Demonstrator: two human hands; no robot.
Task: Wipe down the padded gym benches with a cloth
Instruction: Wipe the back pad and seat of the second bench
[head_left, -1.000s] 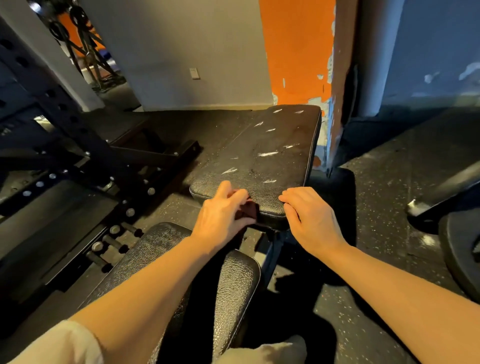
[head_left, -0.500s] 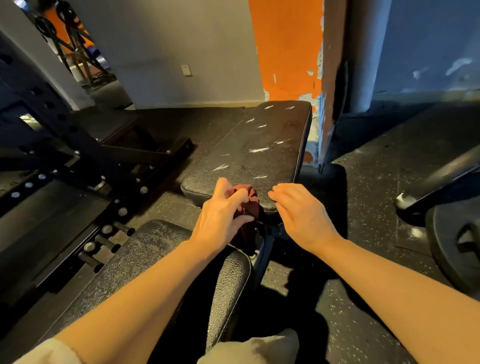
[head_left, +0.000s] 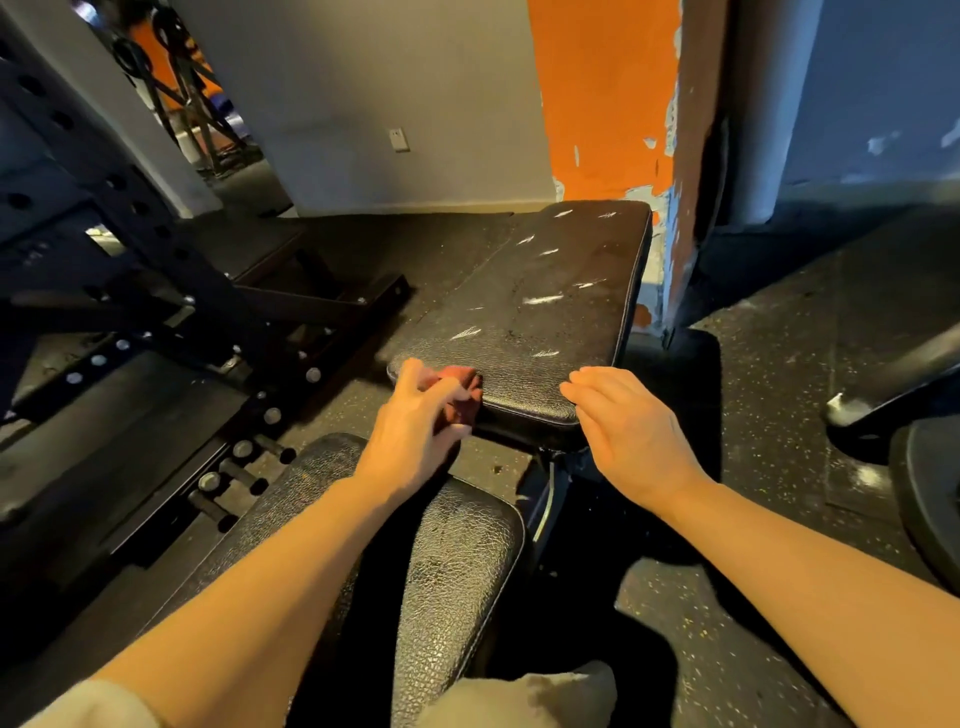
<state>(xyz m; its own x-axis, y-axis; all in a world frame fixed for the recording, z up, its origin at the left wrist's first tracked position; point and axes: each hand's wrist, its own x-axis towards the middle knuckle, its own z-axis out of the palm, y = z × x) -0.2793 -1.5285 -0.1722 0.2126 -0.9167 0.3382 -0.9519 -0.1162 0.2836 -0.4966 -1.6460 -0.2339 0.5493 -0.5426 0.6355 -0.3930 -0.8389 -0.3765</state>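
A dark red cloth (head_left: 460, 391) is gripped in the curled fingers of the left hand (head_left: 415, 431) at the bench (head_left: 530, 312) pad's near edge, while the right hand (head_left: 631, 434) is held beside it, fingers straight and together.

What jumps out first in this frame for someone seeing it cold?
The two bare hands at centre: the left hand grips a crumpled dark red cloth against the near left corner of the black textured padded bench, while the right hand hovers open at its near right corner. Behind, the peeling orange wall panel stands out.
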